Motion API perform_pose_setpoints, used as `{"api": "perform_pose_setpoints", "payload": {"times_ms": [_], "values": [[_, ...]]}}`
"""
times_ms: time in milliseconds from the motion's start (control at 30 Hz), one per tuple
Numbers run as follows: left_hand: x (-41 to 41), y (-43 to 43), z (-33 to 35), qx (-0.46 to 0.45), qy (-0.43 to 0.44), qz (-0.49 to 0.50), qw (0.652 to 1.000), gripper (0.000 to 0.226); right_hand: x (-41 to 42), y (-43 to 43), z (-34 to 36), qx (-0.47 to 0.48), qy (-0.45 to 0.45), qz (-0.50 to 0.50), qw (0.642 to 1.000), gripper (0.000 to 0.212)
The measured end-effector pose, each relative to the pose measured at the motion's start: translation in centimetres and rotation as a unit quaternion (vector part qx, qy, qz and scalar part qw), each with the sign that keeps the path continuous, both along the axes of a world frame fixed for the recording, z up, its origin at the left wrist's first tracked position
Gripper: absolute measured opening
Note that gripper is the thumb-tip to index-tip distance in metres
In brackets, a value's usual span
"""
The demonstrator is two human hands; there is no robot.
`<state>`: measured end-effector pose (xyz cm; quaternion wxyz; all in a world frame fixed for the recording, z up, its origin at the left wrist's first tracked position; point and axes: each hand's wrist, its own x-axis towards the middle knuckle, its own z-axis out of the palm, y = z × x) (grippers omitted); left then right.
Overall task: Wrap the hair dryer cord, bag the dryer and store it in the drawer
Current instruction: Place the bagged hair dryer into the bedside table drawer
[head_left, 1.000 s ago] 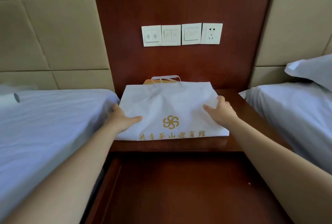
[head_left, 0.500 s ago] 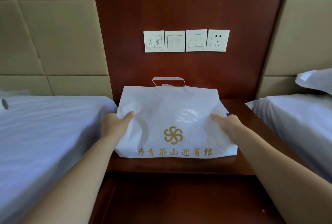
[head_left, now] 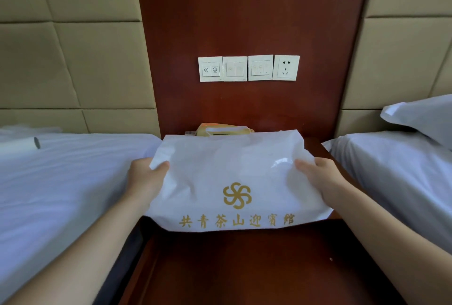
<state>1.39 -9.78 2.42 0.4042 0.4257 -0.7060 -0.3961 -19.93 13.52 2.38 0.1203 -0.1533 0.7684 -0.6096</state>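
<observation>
A white, crinkled plastic bag with a gold pinwheel emblem and a row of gold characters (head_left: 234,182) filled the middle of the frame, held above the dark reddish-brown wooden desk (head_left: 244,268) that occupied the lower centre. The left hand (head_left: 144,180) clasped the bag's left edge, thumb pressed onto the front face and fingers curled behind it; the right hand (head_left: 322,180) gripped the right edge in the same way, thumb on the front and the other fingers hidden behind the plastic. The bag's printed bottom edge faced the camera and hung over the desk's surface, and its white loop handle (head_left: 230,130) pointed toward the wall at the back. The hair dryer itself could not be seen; whether it sat inside the bag could not be told, though the plastic bulged and creased between the hands. Just behind the handle, a yellowish-orange object (head_left: 205,127) showed only partly against the reddish-brown wooden wall panel (head_left: 244,11). On that panel, above the bag, ran a row of three cream switch plates (head_left: 234,68) with a cream power socket (head_left: 286,67) at its right end. A bed with white sheets (head_left: 61,182) lay at the left of the frame, carrying a white cylindrical roll (head_left: 22,144) near the left edge. Another white-sheeted bed (head_left: 403,170) lay at the right, topped by a white pillow (head_left: 423,116). Beige padded wall panels (head_left: 68,48) flanked the wooden one.
</observation>
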Motion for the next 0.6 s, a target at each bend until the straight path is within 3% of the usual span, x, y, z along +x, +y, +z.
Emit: {"api": "perform_pose_setpoints", "payload": {"times_ms": [200, 600], "values": [[3.0, 3.4, -0.3, 0.041, -0.020, -0.044, 0.998, 0.019, 3.1, 4.2, -0.3, 0.002, -0.012, 0.003, 1.000, 0.018], [8.9, 9.2, -1.3, -0.023, -0.024, -0.069, 0.997, 0.028, 8.3, 11.1, -1.4, -0.008, 0.006, 0.007, 1.000, 0.015]]}}
